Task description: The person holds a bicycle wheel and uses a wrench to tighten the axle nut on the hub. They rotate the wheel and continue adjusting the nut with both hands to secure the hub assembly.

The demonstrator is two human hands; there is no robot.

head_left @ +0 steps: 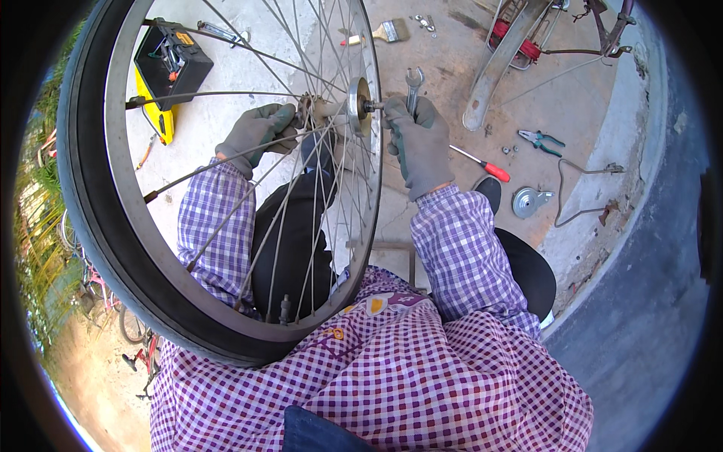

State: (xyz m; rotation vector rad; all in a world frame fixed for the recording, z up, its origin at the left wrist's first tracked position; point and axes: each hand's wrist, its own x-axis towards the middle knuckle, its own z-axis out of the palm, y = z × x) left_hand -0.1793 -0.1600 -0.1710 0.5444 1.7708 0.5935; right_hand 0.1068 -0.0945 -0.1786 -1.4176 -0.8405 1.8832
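Note:
A bicycle wheel [89, 173] with a black tire stands upright in front of me, leaning against my lap. My left hand [260, 137], in a grey-green glove, reaches behind the spokes and pinches the left end of the wheel's axle [300, 120]. On the other side of the hub [355, 107] is my right hand [422, 143], gloved too. It is closed round a wrench [413, 84] whose open jaw points up, and its fingertips touch the axle's right end [374, 106]. The spokes partly cover my left hand and forearm.
A black toolbox [197, 66] with a yellow part lies left. On the floor are a paintbrush [390, 31], pliers [541, 142], a red-handled screwdriver [493, 172], a round metal brake plate [527, 202] and a bent metal rod [561, 192]. A bicycle's mudguard [489, 75] stands far right.

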